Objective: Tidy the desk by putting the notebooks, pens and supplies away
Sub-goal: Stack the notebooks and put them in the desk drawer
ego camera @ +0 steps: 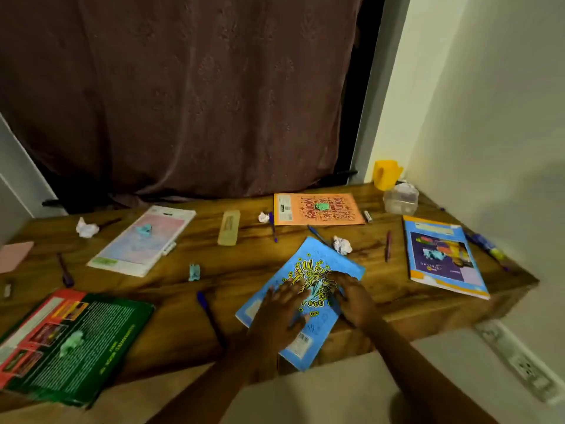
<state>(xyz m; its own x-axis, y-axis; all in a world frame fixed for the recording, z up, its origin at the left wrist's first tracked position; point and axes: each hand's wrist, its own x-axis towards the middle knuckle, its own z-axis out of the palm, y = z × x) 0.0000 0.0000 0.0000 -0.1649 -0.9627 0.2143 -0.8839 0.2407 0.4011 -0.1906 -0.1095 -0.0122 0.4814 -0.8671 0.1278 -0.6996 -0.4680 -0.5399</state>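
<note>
Wooden bench point(244, 270), dim corner, curtain point(183, 102) behind; books and pens were scattered widely. Blue notebook point(333, 264) lay at the near edge, corner overhanging; judged light, floppy, best lifted there. Left hand point(282, 304) and right hand point(351, 296) were pressed flat on it, fingers spread, nothing gripped.

Dim, warm indoor light; soft motion blur throughout, wide-angle bending at the edges.
</note>
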